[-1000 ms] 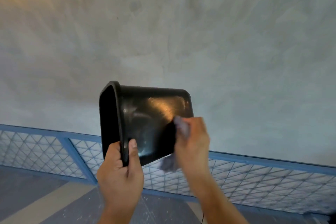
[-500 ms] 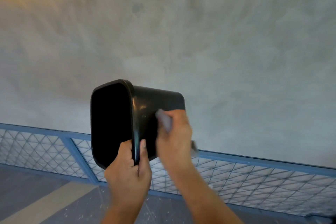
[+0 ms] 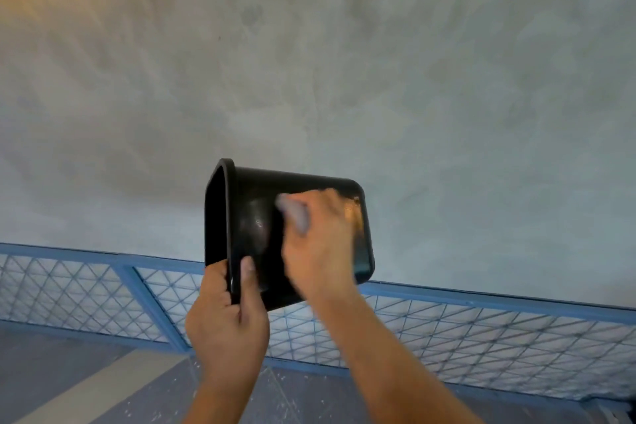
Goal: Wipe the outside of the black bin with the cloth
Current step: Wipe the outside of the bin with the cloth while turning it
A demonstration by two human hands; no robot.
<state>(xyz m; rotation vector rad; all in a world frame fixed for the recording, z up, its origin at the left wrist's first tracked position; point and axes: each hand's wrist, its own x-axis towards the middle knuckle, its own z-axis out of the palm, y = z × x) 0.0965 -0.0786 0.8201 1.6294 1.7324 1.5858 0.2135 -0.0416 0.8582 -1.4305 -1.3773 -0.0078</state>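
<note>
Black bin (image 3: 254, 227), held up at frame centre, has swung back side-on since half a second ago, so I get its broad wall again. My left hand (image 3: 225, 323) pinches its rim at lower left; my right hand (image 3: 318, 251) presses the cloth (image 3: 294, 213) to that wall, fingers clenched round it.

Two bare forearms in view — no sleeves, no watch, no gloves. Left hand (image 3: 225, 323): short nails, thumbnail visible. Right hand (image 3: 318, 244) blurred — knuckles and fingers indistinct. No rings discernible.
</note>
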